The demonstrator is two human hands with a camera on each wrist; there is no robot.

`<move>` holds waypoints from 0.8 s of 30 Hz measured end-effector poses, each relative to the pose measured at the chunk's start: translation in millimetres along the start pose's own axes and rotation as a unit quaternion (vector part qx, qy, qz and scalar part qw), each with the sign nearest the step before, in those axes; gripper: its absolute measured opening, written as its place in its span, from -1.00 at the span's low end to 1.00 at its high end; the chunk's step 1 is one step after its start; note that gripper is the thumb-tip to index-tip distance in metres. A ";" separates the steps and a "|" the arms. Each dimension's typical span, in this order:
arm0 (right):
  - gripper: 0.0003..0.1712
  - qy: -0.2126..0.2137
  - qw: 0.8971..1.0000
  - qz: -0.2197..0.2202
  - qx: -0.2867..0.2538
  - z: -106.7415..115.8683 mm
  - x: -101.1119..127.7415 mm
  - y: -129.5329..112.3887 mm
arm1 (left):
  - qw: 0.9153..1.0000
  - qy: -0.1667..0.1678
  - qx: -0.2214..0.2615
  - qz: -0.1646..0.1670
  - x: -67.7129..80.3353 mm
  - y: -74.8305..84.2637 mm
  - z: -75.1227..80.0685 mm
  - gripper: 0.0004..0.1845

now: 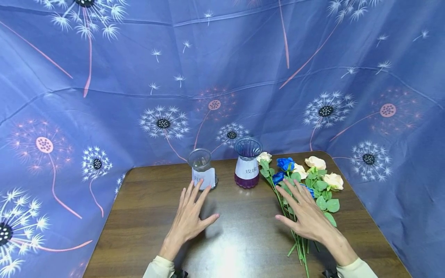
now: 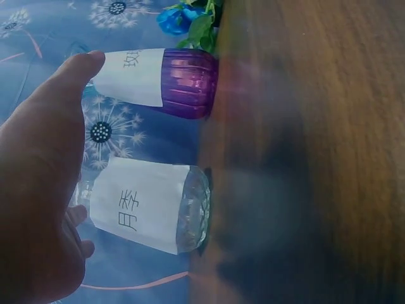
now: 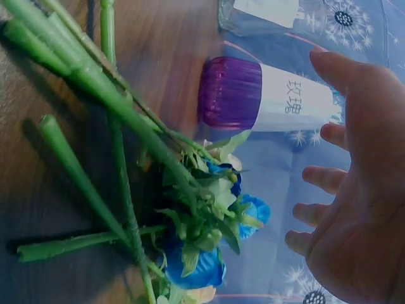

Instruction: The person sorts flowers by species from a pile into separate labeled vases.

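Note:
In the head view my left hand (image 1: 189, 218) hovers over the table with fingers spread, just in front of a clear glass vase (image 1: 199, 160) that wears a white paper label. My right hand (image 1: 307, 216), fingers likewise spread, is above the stems of a flower bunch and holds nothing. Cream roses (image 1: 333, 181) and blue roses (image 1: 286, 164) lie there with green leaves, their stems (image 1: 301, 251) toward the front. Between the hands, farther back, stands a second vase (image 1: 247, 179), purple at the base, also labelled. Both labels bear handwritten characters, legible in the wrist views.
The brown wooden table (image 1: 139, 224) carries both vases upright near its back edge. Behind it and at both sides hangs a blue cloth (image 1: 222, 58) printed with dandelions. The flowers take up the table's right part.

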State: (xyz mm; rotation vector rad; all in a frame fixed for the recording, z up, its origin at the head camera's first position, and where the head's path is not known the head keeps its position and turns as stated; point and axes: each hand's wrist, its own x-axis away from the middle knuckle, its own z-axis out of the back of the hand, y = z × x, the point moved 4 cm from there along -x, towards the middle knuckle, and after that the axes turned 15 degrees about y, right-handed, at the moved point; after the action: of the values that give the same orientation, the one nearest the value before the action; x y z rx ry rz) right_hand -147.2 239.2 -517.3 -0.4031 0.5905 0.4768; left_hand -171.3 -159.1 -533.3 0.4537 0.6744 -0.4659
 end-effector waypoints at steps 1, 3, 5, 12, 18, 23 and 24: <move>0.12 0.002 1.000 -0.003 -0.001 1.1 1.0 0.9 | 1.000 0.002 0.002 0.000 -0.8 -0.2 -0.4 0.11; 0.13 0.001 1.000 -0.013 -0.004 2.9 3.1 3.3 | 1.000 0.006 0.006 0.003 -2.8 -0.9 -1.3 0.10; 0.14 -0.002 1.000 -0.025 -0.007 5.1 5.0 5.7 | 1.000 0.010 0.012 0.007 -5.7 -1.3 -2.0 0.10; 0.16 -0.008 0.996 -0.079 -0.030 15.7 12.0 15.5 | 0.999 0.020 0.037 0.014 -22.2 2.2 -4.0 0.11; 0.15 -0.008 0.990 -0.124 -0.069 22.1 19.9 23.7 | 0.997 0.028 0.068 0.024 -36.8 6.5 -7.5 0.12; 0.17 -0.001 0.984 -0.150 -0.091 27.3 23.7 31.0 | 0.996 0.044 0.081 0.021 -45.0 11.5 -11.9 0.12; 0.18 0.001 0.984 -0.154 -0.094 28.4 24.0 32.3 | 0.995 0.048 0.084 0.019 -46.6 12.8 -12.5 0.12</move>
State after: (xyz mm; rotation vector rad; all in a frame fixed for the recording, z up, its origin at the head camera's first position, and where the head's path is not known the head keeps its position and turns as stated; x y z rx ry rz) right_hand -134.6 286.8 -517.5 -0.6633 0.4761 0.2338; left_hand -202.5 -130.0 -507.3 0.6494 0.7218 -0.4695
